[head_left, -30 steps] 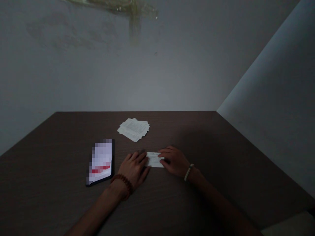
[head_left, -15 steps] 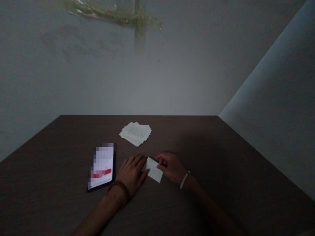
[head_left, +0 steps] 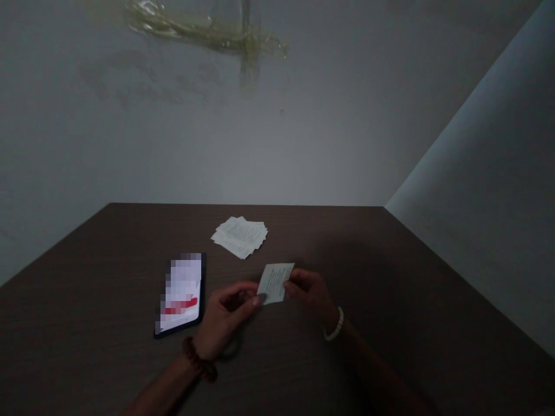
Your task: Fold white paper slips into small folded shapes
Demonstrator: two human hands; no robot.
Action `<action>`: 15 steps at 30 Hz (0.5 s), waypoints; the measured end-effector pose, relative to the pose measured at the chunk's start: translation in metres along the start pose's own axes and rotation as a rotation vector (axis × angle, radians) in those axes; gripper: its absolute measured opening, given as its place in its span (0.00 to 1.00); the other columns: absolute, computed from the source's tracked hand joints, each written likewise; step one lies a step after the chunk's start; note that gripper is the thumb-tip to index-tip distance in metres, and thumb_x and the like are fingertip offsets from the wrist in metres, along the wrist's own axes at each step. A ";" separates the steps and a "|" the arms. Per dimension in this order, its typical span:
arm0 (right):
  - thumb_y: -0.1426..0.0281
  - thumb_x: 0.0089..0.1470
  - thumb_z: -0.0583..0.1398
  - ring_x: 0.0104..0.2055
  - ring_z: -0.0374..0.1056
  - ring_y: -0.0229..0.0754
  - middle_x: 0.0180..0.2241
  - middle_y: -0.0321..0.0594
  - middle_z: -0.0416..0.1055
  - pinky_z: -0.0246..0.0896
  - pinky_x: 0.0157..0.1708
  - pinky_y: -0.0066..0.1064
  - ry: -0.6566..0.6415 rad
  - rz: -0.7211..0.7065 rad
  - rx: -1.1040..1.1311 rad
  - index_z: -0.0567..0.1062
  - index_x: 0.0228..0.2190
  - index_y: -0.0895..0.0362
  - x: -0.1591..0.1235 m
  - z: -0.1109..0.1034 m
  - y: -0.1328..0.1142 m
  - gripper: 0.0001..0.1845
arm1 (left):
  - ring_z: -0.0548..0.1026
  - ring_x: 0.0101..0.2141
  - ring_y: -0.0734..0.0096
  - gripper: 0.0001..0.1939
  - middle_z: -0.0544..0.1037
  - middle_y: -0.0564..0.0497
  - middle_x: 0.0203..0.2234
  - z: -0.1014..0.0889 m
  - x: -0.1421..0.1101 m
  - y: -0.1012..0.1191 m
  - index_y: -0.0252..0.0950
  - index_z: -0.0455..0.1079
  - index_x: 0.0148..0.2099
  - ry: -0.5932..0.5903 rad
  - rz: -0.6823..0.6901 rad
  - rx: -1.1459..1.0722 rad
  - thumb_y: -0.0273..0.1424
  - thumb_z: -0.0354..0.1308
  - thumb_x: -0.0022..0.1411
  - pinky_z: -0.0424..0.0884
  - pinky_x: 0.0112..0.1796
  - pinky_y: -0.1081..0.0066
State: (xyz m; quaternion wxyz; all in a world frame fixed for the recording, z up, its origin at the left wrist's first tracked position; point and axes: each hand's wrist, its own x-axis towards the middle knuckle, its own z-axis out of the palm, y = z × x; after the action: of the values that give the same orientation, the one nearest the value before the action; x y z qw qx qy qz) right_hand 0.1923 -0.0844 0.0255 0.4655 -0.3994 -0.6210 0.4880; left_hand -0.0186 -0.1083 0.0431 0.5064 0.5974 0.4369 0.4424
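Note:
A small white slip of paper (head_left: 274, 283) with lines of dark print is held up between both hands, tilted toward me. My left hand (head_left: 229, 311) pinches its lower left corner, the thumb on the printed face and the fingers behind. At the opposite edge, my right hand (head_left: 309, 293) grips it between thumb and fingers. The print is too small to read. Beyond the hands, a loose pile of similar printed paper slips (head_left: 241, 237) lies on the table.
A phone (head_left: 181, 294) with a lit, partly pixelated screen lies left of my left hand. The dark wooden table (head_left: 347, 231) meets a grey wall (head_left: 269, 150) with a yellowish smear at its far edge. Another wall rises along the right.
The paper slip has come up off the table and turned. My left hand, earlier flat beside it, now pinches its corner. My right hand has shifted slightly right, still holding its edge.

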 end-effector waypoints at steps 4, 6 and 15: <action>0.59 0.49 0.63 0.30 0.71 0.40 0.28 0.39 0.75 0.67 0.33 0.32 -0.010 0.023 0.082 0.75 0.28 0.58 -0.004 0.004 -0.003 0.14 | 0.77 0.31 0.66 0.11 0.80 0.48 0.30 0.005 -0.001 0.003 0.34 0.75 0.36 0.146 -0.021 0.062 0.38 0.61 0.56 0.74 0.32 0.69; 0.60 0.49 0.64 0.31 0.72 0.41 0.28 0.39 0.75 0.67 0.34 0.33 -0.019 0.039 0.127 0.75 0.28 0.58 -0.006 0.006 -0.003 0.12 | 0.77 0.31 0.65 0.11 0.80 0.48 0.30 0.006 -0.001 0.002 0.34 0.74 0.37 0.173 0.000 0.086 0.37 0.60 0.56 0.75 0.31 0.69; 0.64 0.46 0.65 0.23 0.67 0.36 0.22 0.36 0.72 0.61 0.24 0.26 -0.023 -0.008 0.070 0.77 0.27 0.59 -0.012 0.006 -0.004 0.10 | 0.76 0.29 0.69 0.10 0.80 0.48 0.30 -0.002 -0.016 -0.002 0.35 0.74 0.42 0.156 0.924 0.686 0.21 0.58 0.57 0.72 0.31 0.72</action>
State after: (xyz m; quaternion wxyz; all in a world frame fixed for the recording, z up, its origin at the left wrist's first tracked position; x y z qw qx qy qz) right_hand 0.1891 -0.0979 0.0268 0.4738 -0.3748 -0.6105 0.5122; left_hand -0.0243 -0.1233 0.0400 0.0047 0.8217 0.2854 0.4933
